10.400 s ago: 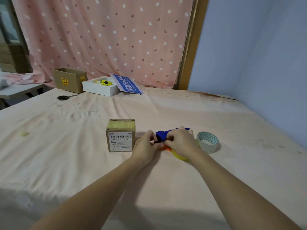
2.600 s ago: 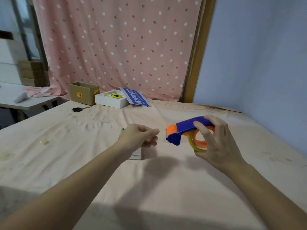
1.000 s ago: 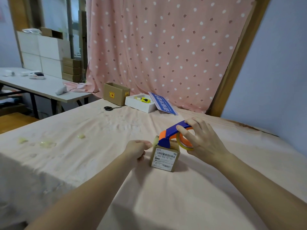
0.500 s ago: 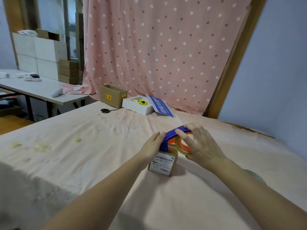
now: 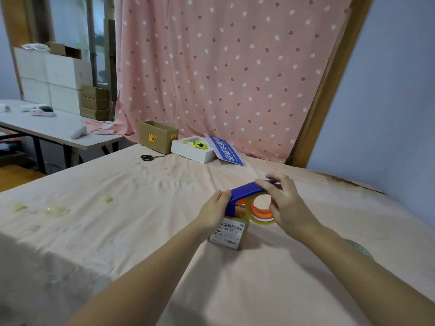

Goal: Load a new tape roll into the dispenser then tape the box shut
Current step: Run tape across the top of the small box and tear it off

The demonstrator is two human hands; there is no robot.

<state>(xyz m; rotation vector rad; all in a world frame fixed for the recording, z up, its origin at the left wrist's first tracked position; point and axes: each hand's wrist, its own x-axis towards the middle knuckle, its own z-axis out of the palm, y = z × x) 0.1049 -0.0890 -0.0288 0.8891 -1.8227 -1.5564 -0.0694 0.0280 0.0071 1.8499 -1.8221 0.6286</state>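
Observation:
A small brown cardboard box (image 5: pixel 228 232) with a barcode label stands on the peach cloth in the middle. On top of it rests the blue and orange tape dispenser (image 5: pixel 244 192), loaded with a clear yellowish tape roll (image 5: pixel 261 219). My right hand (image 5: pixel 286 205) grips the dispenser around the roll and handle. My left hand (image 5: pixel 215 210) holds the box's left side, thumb against the dispenser's front end. A second tape roll (image 5: pixel 360 248) lies at the right, mostly hidden behind my right forearm.
At the far edge sit an open brown carton (image 5: pixel 158 137), a white tray (image 5: pixel 191 151) with a yellow item, a blue sign (image 5: pixel 224 150) and scissors (image 5: pixel 150 157). Tape scraps (image 5: pixel 56 211) lie on the cloth at left. A white side table (image 5: pixel 54 128) stands beyond.
The dispenser came down onto the box top. My left hand moved from beside the box to its left side, touching the dispenser's front. The view shifted slightly.

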